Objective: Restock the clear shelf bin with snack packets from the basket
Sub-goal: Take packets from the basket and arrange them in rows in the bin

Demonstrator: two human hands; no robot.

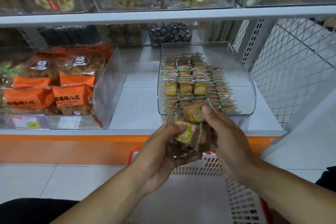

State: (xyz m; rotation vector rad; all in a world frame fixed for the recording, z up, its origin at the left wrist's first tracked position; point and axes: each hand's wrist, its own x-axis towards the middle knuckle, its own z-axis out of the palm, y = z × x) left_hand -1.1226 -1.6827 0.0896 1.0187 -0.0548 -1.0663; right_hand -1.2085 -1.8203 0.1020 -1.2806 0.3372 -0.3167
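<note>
Before the clear bin, both hands grip crinkly square snack packets

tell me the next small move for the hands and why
Probably carry the packets forward over the front lip of the clear bin and set them down on the right side. Both hands, left and right, grip the bunch just short of the bin, above the basket, and the bin's left is stacked in rows while its right wall side shows free room.
</note>
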